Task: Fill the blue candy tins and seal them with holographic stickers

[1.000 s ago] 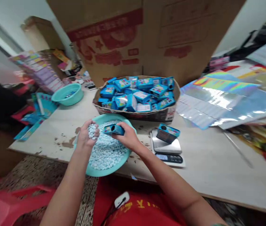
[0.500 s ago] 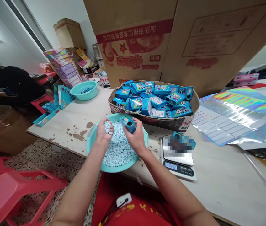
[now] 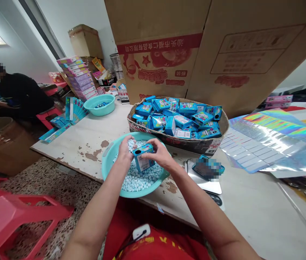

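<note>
A teal basin (image 3: 106, 159) at the table's front edge holds many small pale blue and white candies (image 3: 136, 183). Over its left part, my left hand (image 3: 126, 150) is cupped around a heap of the candies. My right hand (image 3: 160, 153) grips a small blue box (image 3: 144, 160) above the basin, its fingers on the right side and top. The box has a dark round hole at its upper left, close to my left fingers. Behind the basin, an open carton (image 3: 174, 142) is filled with similar blue boxes (image 3: 187, 107).
A digital scale (image 3: 212, 187) with a blurred blue item on it stands right of the basin. Shiny holographic sheets (image 3: 274, 141) lie farther right. A smaller teal basin (image 3: 100, 108) sits back left. Red stools (image 3: 20, 216) and a seated person (image 3: 23, 94) are at left.
The blue box has turned and shifted left, with its hole now near my left hand. My right hand has rotated with it. My left hand still holds candies. The view has shifted slightly.
</note>
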Available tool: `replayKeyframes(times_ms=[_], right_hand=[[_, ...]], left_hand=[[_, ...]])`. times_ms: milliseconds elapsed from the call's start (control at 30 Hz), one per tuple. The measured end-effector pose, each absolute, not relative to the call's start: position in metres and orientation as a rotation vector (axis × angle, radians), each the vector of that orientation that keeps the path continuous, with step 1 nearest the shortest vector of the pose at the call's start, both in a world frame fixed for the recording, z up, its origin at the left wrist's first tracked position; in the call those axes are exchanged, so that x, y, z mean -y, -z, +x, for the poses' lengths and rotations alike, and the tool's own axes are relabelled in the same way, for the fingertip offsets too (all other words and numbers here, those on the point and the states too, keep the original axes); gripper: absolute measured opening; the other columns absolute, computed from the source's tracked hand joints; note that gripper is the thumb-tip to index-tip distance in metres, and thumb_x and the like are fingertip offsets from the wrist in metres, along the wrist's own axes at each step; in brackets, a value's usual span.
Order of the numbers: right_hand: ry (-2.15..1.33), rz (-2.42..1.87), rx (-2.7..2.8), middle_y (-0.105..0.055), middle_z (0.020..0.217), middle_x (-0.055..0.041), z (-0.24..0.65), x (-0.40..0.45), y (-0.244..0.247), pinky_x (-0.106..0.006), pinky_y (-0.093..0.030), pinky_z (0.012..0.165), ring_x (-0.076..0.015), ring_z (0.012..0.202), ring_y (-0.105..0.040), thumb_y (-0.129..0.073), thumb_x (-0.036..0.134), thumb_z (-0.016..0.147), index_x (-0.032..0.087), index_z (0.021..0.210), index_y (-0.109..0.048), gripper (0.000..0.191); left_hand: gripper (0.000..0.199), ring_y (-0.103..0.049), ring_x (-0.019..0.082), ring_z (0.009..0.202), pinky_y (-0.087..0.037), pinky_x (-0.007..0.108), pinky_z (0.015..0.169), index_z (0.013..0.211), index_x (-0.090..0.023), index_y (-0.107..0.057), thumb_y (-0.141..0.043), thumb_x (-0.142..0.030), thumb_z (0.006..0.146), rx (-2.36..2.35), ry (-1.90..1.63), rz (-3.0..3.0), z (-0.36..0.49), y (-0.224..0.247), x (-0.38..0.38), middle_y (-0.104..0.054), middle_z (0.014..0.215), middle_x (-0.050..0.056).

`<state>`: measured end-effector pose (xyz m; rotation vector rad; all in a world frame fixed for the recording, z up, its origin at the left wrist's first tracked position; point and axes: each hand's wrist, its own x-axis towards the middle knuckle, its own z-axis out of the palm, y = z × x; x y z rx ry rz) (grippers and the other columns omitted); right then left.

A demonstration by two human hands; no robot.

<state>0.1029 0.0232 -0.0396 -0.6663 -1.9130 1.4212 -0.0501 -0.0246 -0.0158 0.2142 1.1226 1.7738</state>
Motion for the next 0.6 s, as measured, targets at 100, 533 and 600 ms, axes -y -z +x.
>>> replayKeyframes(times_ms=[100,533,600], right_hand=[[-1.129,-0.771,1.986,-0.061,0.089,-0.0002,0.107,-0.025,0.038,-0.031,-0.044,0.076,-0.0184,0.084,-0.057,-0.076,0.039,0.06,0.021,0.098,-0.059,0.046],[-0.785,-0.794,2.12,-0.064,0.092,-0.0036,0.093,-0.007,0.029,-0.032,-0.042,0.075,-0.0219,0.086,-0.058,-0.076,0.037,0.064,0.022,0.094,-0.063,0.035],[-0.801,-0.795,2.126,-0.064,0.09,-0.003,0.092,-0.006,0.026,-0.031,-0.042,0.073,-0.0215,0.084,-0.058,-0.076,0.037,0.063,0.023,0.092,-0.063,0.034]], left_hand=[[0.015,-0.039,0.005,0.034,-0.023,0.016,0.032,0.067,-0.017,-0.047,-0.061,-0.024,0.066,-1.119,-1.862,0.247,-0.05,-0.001,0.025,-0.049,0.049,-0.004],[0.027,-0.057,0.012,0.047,-0.046,0.024,0.05,0.07,-0.016,-0.053,-0.071,-0.033,0.061,-1.145,-2.027,0.422,-0.037,0.001,0.019,-0.056,0.054,-0.003],[0.027,-0.055,0.012,0.044,-0.044,0.024,0.048,0.069,-0.016,-0.052,-0.072,-0.033,0.06,-1.162,-2.017,0.451,-0.037,0.0,0.019,-0.055,0.052,-0.003]])
